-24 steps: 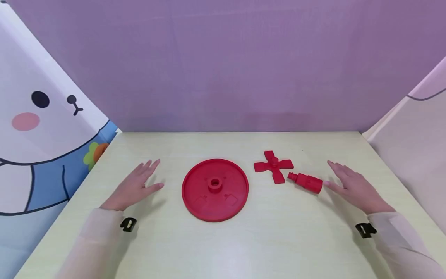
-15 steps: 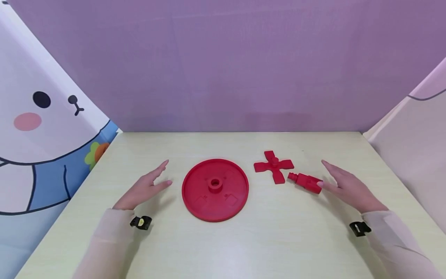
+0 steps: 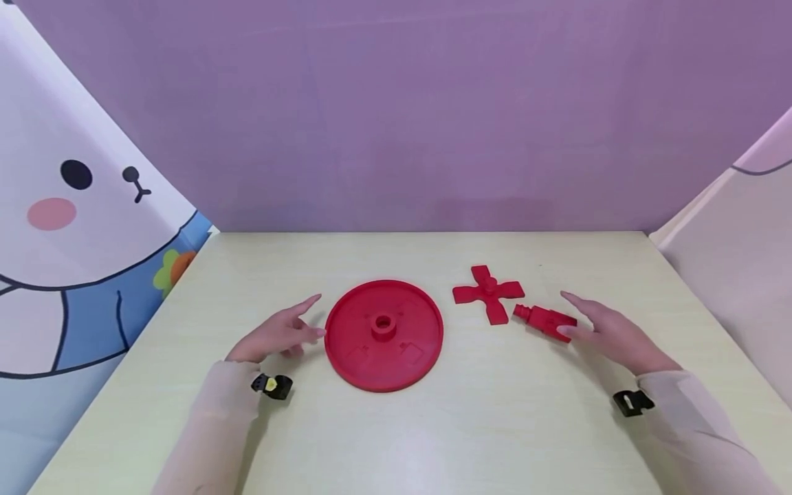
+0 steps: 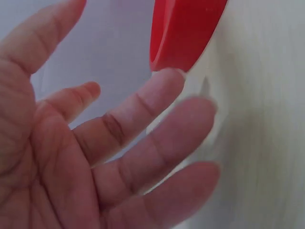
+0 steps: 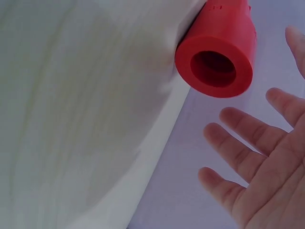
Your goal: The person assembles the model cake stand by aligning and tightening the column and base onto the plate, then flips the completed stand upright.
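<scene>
A round red disc [image 3: 353,309] with a raised rim and a hollow hub lies on the table, left of the middle. My left hand [image 3: 280,335] is at its left edge, thumb tip right at the rim and index finger stretched out; in the left wrist view the fingers [image 4: 157,138] spread below the red rim. Farther right lies a red cylinder [image 3: 546,322] with a narrow stepped end; its hollow wide end [image 5: 243,67] faces the right wrist camera. My right hand [image 3: 609,337] hovers by that wide end, fingers spread, thumb overlapping it in the head view. Both hands hold nothing.
A red four-bladed cross piece [image 3: 489,292] with a small central knob lies just left of the cylinder's narrow end. A purple cloth [image 3: 396,117] rises behind the table [image 3: 445,433]. Printed cloth [image 3: 93,240] hangs at the left, pale cloth [image 3: 736,254] at the right.
My left hand has moved right to the disc's edge, its lower fingers bending somewhat. My right hand has shifted a little left, its thumb now over the cylinder's wide end. The red pieces lie still.
</scene>
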`<control>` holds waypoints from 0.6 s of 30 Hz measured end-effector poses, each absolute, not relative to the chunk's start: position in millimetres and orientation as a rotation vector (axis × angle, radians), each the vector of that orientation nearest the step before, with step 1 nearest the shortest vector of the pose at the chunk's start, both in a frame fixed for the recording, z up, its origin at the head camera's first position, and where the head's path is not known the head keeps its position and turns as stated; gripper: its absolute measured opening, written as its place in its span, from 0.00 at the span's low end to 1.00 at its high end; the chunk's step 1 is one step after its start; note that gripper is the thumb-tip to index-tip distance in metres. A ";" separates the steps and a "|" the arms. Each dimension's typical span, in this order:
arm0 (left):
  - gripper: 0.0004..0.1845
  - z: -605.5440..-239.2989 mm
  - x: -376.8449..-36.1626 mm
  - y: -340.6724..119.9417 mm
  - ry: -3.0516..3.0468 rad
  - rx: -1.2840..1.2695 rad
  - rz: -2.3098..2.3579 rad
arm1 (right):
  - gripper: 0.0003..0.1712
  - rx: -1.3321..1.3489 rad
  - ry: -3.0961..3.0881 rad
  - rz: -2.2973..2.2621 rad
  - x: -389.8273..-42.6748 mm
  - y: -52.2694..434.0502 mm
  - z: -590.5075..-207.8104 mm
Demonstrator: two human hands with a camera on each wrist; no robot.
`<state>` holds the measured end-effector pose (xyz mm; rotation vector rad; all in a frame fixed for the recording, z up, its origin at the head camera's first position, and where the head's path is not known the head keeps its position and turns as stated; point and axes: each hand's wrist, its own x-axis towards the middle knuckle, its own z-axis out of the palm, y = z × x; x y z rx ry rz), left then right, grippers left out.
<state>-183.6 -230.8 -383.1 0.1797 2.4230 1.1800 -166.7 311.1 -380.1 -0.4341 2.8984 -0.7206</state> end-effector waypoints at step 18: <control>0.50 -383.2 -185.6 -215.2 2.326 0.107 1.176 | 0.39 -0.454 2.883 -0.712 -169.4 307.7 -384.5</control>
